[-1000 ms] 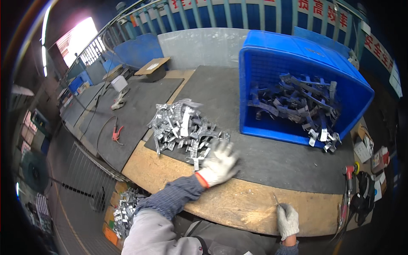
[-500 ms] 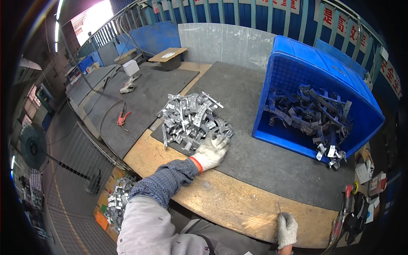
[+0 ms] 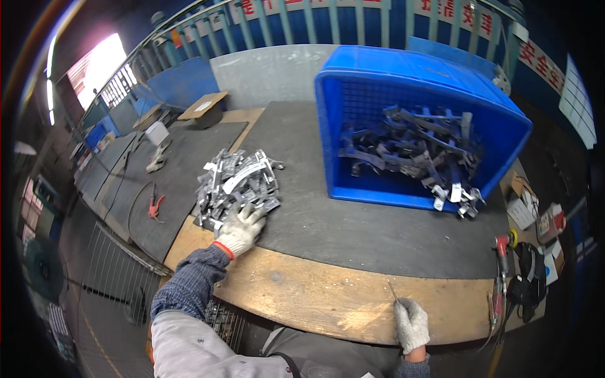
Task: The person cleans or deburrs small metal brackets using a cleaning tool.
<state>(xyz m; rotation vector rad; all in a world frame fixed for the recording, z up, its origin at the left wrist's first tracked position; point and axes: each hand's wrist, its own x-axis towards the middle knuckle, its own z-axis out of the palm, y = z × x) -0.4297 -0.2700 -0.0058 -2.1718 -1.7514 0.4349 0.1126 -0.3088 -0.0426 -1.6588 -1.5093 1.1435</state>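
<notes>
My left hand (image 3: 241, 229), in a white knit glove with a red cuff edge, lies at the near edge of a heap of silvery metal brackets (image 3: 238, 179). Its fingers are spread and touch the lowest pieces; no piece is visibly gripped. My gloved right hand (image 3: 412, 326) is closed around a thin, rod-like tool (image 3: 392, 290) above the wooden front strip of the bench (image 3: 315, 290). The tool's tip points away from me, and its lower part is hidden in the fist. A blue plastic crate (image 3: 416, 62) lies on its side, with more metal brackets (image 3: 416, 142) inside and spilling over its lip.
A red air blow gun (image 3: 155, 206) on a hose lies on the dark mat at left. Beyond it are a crumpled glove (image 3: 157, 159) and a small white box (image 3: 156, 133). An air grinder (image 3: 503, 249) with a yellow disc rests by the bench's right end. A fan (image 3: 44, 268) stands at left.
The view has swung right, so the bench things appear further left. The heap is more compact, its right-hand spread drawn in beside my left hand. My right hand still holds the thin tool.
</notes>
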